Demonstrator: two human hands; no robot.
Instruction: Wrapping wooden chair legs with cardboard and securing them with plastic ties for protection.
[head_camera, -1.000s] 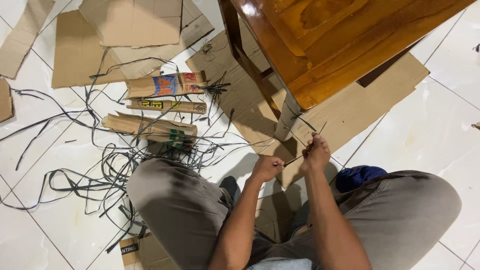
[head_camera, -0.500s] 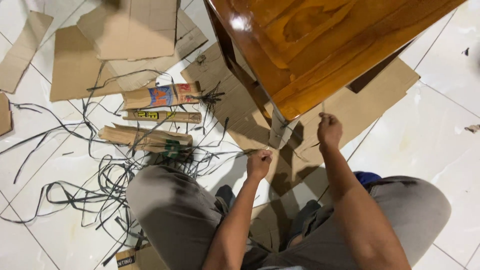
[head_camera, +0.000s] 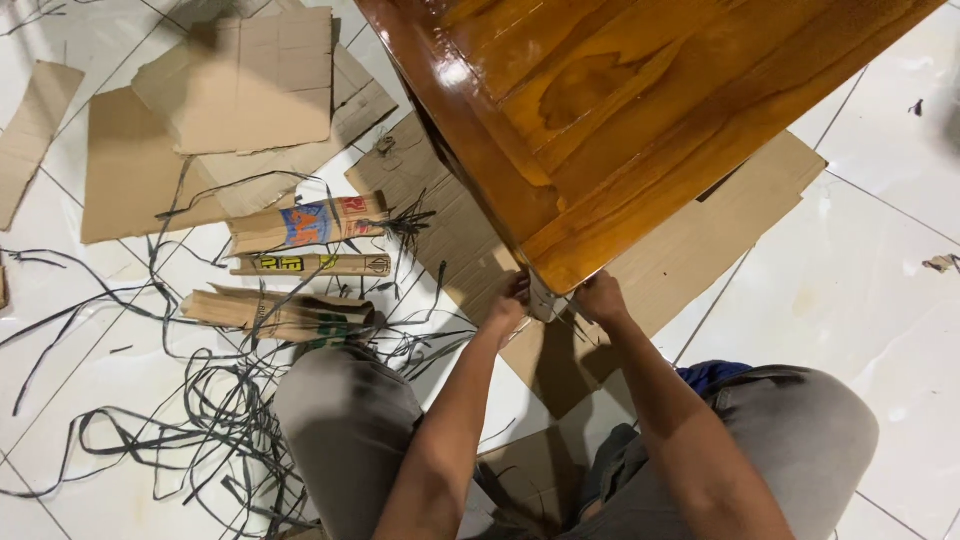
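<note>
**Hands crowded under the corner of the wooden table**

The person sits on the tiled floor (head_camera: 880, 300) with both hands up at the wrapped table leg (head_camera: 543, 298), under the near corner of the glossy tabletop (head_camera: 620, 110). The left hand (head_camera: 508, 298) has its fingers curled against the leg's wrapping; the right hand (head_camera: 600, 298) presses in from the right, fingers bent, though I cannot tell what they pinch. The risk, I think, is a knuckle scraped on the hard corner, or the wrapping slipping loose. Black straps (head_camera: 200, 400) lie tangled by the left knee and could snag a foot beside the cardboard rolls (head_camera: 300, 265).
</note>
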